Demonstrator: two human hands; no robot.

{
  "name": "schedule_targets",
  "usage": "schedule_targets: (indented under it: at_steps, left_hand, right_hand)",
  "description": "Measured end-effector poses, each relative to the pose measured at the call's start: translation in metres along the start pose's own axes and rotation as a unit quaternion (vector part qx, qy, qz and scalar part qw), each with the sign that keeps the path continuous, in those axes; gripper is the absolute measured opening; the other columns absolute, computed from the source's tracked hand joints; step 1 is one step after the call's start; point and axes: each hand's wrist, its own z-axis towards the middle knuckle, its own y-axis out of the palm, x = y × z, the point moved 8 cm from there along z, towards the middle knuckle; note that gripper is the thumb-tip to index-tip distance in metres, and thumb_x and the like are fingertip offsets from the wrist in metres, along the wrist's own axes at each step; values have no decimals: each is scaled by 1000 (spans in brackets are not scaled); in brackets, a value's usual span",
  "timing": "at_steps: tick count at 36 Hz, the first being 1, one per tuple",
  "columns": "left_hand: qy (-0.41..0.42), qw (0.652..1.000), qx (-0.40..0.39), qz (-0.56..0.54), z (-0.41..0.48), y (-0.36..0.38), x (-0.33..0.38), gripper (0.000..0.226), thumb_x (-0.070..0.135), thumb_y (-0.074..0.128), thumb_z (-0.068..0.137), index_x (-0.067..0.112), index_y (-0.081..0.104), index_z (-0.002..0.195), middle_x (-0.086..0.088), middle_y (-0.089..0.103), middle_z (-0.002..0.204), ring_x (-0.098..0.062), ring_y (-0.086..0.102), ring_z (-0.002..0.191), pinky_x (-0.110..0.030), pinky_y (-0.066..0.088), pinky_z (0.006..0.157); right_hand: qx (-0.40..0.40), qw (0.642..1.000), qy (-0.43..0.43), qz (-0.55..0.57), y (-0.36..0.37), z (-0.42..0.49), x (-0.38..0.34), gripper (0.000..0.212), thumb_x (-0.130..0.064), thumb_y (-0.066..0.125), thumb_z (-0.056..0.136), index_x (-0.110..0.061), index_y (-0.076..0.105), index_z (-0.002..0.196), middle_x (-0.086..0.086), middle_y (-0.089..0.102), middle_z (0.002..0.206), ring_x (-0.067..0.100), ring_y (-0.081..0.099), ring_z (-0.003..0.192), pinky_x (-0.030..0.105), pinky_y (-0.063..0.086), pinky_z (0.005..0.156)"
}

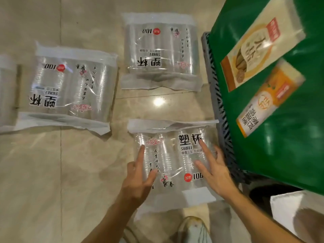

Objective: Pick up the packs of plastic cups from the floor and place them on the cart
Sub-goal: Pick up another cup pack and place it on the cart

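Observation:
Three clear packs of plastic cups lie flat on the tiled floor, and the edge of another shows at the far left (7, 92). The nearest pack (172, 160) lies just in front of me. My left hand (140, 176) rests on its left half with fingers spread and straight. My right hand (213, 170) lies on its right half, fingers also straight and spread. A second pack (70, 88) lies to the left, a third pack (161, 51) farther ahead. The cart (280, 146), covered in green, stands at the right.
Two boxed goods, a cream one (259, 48) and an orange one (268, 100), lie on the cart's green top. A grey crate-like edge (219, 95) runs along the cart's left side. My shoe (192, 228) is at the bottom, a white object (287, 206) at bottom right.

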Motion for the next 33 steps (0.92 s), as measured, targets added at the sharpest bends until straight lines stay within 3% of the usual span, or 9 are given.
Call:
schedule_targets:
  at_steps: [6, 9, 12, 16, 18, 20, 25, 30, 33]
  left_hand:
    - [-4, 1000, 12, -22, -31, -46, 34, 72, 55, 51, 93, 71, -2, 140, 9, 42, 111, -11, 61, 72, -24, 45, 80]
    - [1, 999, 25, -24, -64, -96, 75, 70, 59, 46, 93, 73, -6, 137, 8, 40, 118, -8, 60, 81, -30, 43, 81]
    - [31, 998, 34, -34, -102, -160, 133, 68, 59, 43, 94, 72, -7, 138, 9, 34, 128, 13, 42, 94, -32, 36, 88]
    - [64, 995, 59, -40, -163, -264, 221, 68, 55, 45, 94, 71, -2, 140, 14, 29, 142, 27, 25, 100, -32, 32, 98]
    - [81, 993, 84, -28, -202, -323, 267, 68, 58, 44, 93, 71, -2, 140, 22, 21, 153, 17, 30, 122, -40, 28, 110]
    - [105, 988, 111, -10, -244, -381, 313, 68, 59, 43, 92, 70, -3, 140, 38, 4, 153, -1, 9, 147, -44, 17, 118]
    - [142, 974, 176, 16, -353, -523, 427, 66, 60, 43, 93, 66, 2, 144, 47, 2, 144, -1, 5, 145, -40, 10, 120]
    - [201, 957, 210, 3, -455, -638, 520, 74, 74, 42, 84, 64, 3, 145, 44, 6, 149, 0, 11, 147, -40, 14, 122]
    - [205, 956, 211, 14, -514, -680, 562, 71, 56, 41, 97, 50, -3, 151, 33, -5, 153, -5, 17, 147, -30, 16, 119]
  right_hand:
    - [17, 1000, -21, 0, -35, -24, -42, 61, -63, 46, 90, -61, 22, 147, -6, 18, 152, 10, 46, 110, 37, 41, 106]
    - [34, 998, -51, 21, -73, -50, -96, 59, -61, 51, 92, -65, 24, 144, -12, 20, 144, 13, 40, 127, 31, 36, 104]
    - [44, 996, -74, 27, -125, -81, -168, 60, -61, 53, 91, -65, 25, 144, -10, 22, 143, 17, 41, 128, 35, 38, 107]
    - [61, 991, -112, 24, -209, -133, -286, 61, -62, 54, 92, -64, 22, 145, -5, 25, 142, 15, 46, 100, 37, 45, 100]
    - [65, 987, -142, 23, -254, -164, -351, 60, -60, 53, 93, -65, 22, 145, -7, 22, 145, 14, 44, 119, 33, 41, 103]
    - [59, 983, -174, 25, -297, -197, -416, 60, -59, 52, 94, -65, 20, 145, -10, 17, 149, 21, 37, 136, 33, 38, 107]
    - [67, 964, -254, 33, -405, -291, -574, 62, -51, 53, 96, -65, 18, 146, -21, 20, 155, 13, 9, 152, 32, 22, 116]
    - [85, 943, -322, 23, -493, -378, -698, 64, -58, 51, 95, -68, 13, 145, -22, 30, 156, 17, 20, 150, 47, 26, 119]
    - [89, 929, -358, 22, -526, -424, -755, 67, -54, 53, 96, -58, 15, 150, -12, 32, 158, 20, 22, 149, 45, 25, 118]
